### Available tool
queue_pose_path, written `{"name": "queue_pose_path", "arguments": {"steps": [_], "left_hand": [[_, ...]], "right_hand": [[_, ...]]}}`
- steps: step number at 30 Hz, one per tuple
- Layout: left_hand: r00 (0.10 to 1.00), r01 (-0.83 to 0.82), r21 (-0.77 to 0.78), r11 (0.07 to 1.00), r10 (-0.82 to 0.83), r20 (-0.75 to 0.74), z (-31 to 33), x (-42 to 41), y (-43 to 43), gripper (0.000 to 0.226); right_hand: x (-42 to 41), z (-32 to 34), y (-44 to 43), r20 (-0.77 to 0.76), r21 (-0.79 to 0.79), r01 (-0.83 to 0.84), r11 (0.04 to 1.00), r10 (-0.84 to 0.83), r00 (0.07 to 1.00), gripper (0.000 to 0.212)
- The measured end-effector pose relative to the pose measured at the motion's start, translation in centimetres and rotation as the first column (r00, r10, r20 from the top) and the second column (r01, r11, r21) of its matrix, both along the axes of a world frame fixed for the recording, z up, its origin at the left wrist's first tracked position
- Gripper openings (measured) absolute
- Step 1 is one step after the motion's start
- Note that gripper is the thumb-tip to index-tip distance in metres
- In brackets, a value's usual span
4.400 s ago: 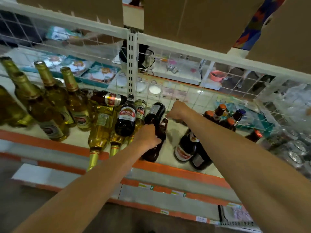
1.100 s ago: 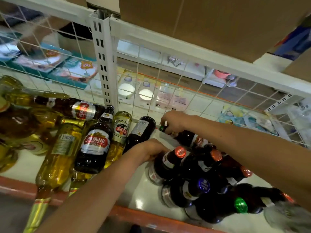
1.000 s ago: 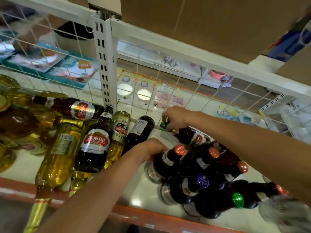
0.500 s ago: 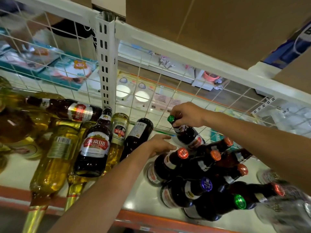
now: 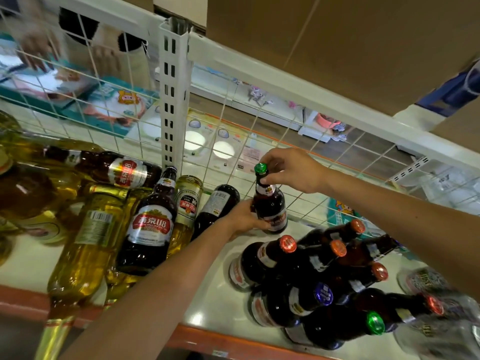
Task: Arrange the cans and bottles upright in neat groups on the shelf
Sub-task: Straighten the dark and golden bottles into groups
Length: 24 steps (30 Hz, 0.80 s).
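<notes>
Between the two hands, near the back of the shelf (image 5: 215, 294), a dark green-capped bottle (image 5: 270, 203) stands upright, its base on or just above the shelf surface; I cannot tell which. The right hand (image 5: 293, 172) pinches the neck just under the cap with thumb and fingertips, a light hold that steers the top and checks tipping. The left hand (image 5: 246, 219) curls round the lower body, steadying the bottle and setting where its foot lands. Two hands on one bottle make sense: it is glass, tall, narrow-based and easily toppled among neighbours.

Nearer the person than the left hand, under the right forearm, a cluster of dark bottles (image 5: 311, 268) stands caps up, packed shoulder to shoulder. The held bottle is just behind that cluster, near but apart, probably joining it as a back row so that like goes with like. Behind the right hand rises the wire back panel (image 5: 233, 141), a straight line to square the row against.

To the left of the left hand, lying bottles (image 5: 150, 229) are heaped on their sides, brown and yellow, some necks jutting past the shelf's front edge. These look like most of the work left. Beyond the right forearm, blurred silvery shapes (image 5: 426, 280) may be cans.
</notes>
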<state>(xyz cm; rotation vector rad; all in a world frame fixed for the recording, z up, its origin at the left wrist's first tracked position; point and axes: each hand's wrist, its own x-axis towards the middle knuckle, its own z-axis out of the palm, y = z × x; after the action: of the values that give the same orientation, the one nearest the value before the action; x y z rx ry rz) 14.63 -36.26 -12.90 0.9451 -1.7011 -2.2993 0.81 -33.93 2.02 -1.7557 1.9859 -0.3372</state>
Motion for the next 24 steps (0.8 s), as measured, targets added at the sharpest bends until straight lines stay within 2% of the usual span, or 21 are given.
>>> {"name": "queue_pose_path", "arguments": {"steps": [4, 7, 9, 11, 15, 20, 24], "left_hand": [[0.999, -0.017, -0.018, 1.0, 0.017, 0.03, 0.7, 0.3, 0.3, 0.06], [0.997, 0.041, -0.09, 0.995, -0.035, 0.075, 1.0, 0.6, 0.1, 0.058], [0.985, 0.139, -0.188, 0.972, -0.116, 0.129, 1.6, 0.9, -0.4, 0.059], [0.952, 0.277, -0.323, 0.905, -0.212, 0.221, 2.2, 1.1, -0.8, 0.063], [0.89, 0.43, -0.39, 0.814, -0.312, 0.332, 3.1, 0.9, -0.7, 0.065], [0.891, 0.445, -0.43, 0.785, -0.342, 0.298, 2.8, 0.5, 0.0, 0.068], [0.906, 0.42, -0.445, 0.791, -0.341, 0.248, 3.3, 0.9, 1.1, 0.054]], "right_hand": [[0.1, 0.6, 1.2, 0.023, -0.018, -0.018, 1.0, 0.018, 1.0, 0.04], [-0.2, 1.0, 2.6, 0.049, -0.014, -0.004, 1.0, 0.005, 0.999, 0.039], [-0.5, 1.4, 3.6, 0.052, 0.006, 0.02, 1.0, -0.02, 0.998, 0.038], [-0.7, 2.0, 4.8, 0.026, 0.049, 0.025, 0.999, -0.026, 0.999, 0.036], [-1.4, 2.7, 7.1, -0.068, 0.092, 0.015, 0.996, -0.008, 0.998, 0.032], [-1.6, 2.8, 9.5, -0.126, 0.124, 0.059, 0.991, -0.043, 0.991, 0.031], [-1.6, 3.1, 10.2, -0.146, 0.165, 0.06, 0.984, -0.036, 0.989, 0.03]]}}
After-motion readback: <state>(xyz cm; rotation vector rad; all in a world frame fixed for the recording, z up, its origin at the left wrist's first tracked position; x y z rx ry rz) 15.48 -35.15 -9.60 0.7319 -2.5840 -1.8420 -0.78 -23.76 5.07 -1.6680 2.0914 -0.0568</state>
